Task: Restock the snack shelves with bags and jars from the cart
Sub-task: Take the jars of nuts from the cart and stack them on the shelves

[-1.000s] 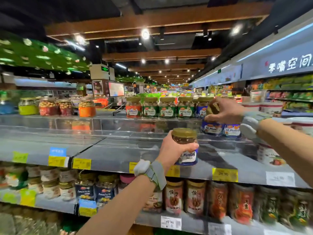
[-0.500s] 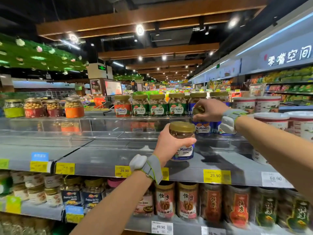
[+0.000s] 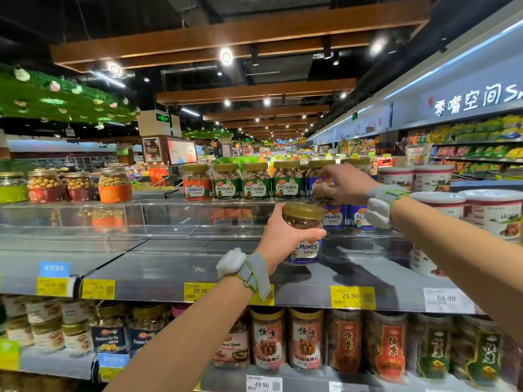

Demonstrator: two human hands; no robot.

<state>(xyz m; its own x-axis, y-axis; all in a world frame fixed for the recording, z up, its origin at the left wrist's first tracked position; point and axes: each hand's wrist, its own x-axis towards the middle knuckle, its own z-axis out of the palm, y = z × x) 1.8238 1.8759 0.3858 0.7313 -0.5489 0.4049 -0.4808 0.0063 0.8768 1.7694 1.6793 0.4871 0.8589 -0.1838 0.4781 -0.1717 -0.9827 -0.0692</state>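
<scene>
My left hand (image 3: pixel 278 239) grips an almond jar (image 3: pixel 304 251) with a gold lid and blue label, held upright just above the grey shelf (image 3: pixel 198 267). My right hand (image 3: pixel 346 186) reaches further back, fingers curled over the lid of a blue-labelled almond jar (image 3: pixel 334 219) standing on the shelf; another almond jar (image 3: pixel 359 220) stands beside it, partly behind my wrist. The held jar is just in front and left of these. A row of one cashew jar (image 3: pixel 197 183) and three pistachio jars (image 3: pixel 256 183) stands on the raised step behind.
White tubs (image 3: pixel 492 210) crowd the shelf's right end. Jars with red and orange labels (image 3: pixel 114 186) stand at the far left. The shelf below holds several jars (image 3: pixel 305 340). Yellow price tags (image 3: pixel 352 297) line the shelf edge. Clear dividers (image 3: pixel 158 216) run along the back.
My left hand has lifted its almond jar a little and brought it nearer the shelved almond jars. My right hand has shifted left onto the lid of the shelved jar.
</scene>
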